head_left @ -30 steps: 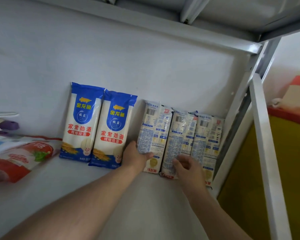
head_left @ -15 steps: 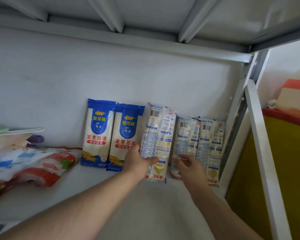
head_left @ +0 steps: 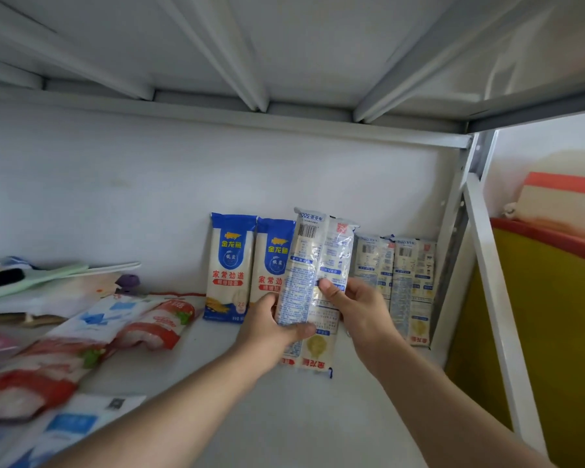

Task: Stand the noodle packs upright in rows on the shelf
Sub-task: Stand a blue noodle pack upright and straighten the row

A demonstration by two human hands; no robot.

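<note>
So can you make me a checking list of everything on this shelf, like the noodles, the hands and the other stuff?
Surface: white shelf board, bare at the front middle.
Job's things: two blue-topped noodle packs upright against the back wall; two pale packs upright at the right; one pale held pack pulled forward of the row, printed upside down.
Clutter: red-and-white packs lying flat at the left; a green brush behind them.
Grip: left hand and right hand both clasp the held pack.
Cables: nothing seen.
Surroundings: white frame post, yellow panel to the right.
</note>
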